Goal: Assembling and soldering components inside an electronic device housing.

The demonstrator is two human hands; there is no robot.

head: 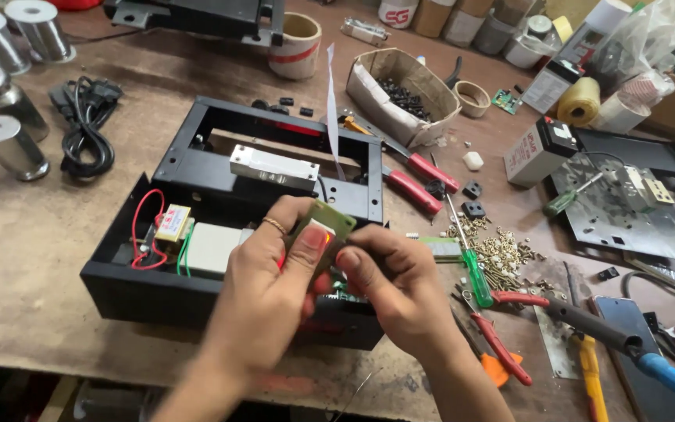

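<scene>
The black metal chassis (197, 227) fills the middle of the workbench (25, 258), open on top, with a silver bar-shaped block (273, 167) bolted across its frame and a small yellow transformer (172, 223) with red and green wires in its near compartment at about 9 o'clock from the hands. Just above the chassis's near right corner both hands meet on a small green circuit board (323, 227): the left hand (271, 289) pinches it between thumb and curled fingers, and the right hand (388, 285) closes its fingertips on the board's lower edge, so neither hand is free. I judge the main risk to be a slip of the board down into the chassis, where it could strike the wiring or strain any leads on it; whether leads hang from it I cannot tell, since the fingers hide its underside. A twist between the two grips could also bend it. At 3 o'clock lies a scatter of brass screws (501, 254), a green-handled screwdriver (474, 270) and red-handled pliers (501, 324), near enough for a wrist to sweep them. At 1 o'clock sits a cardboard box of black screws (404, 94); at 10 o'clock a coiled black power cord (83, 125).
</scene>
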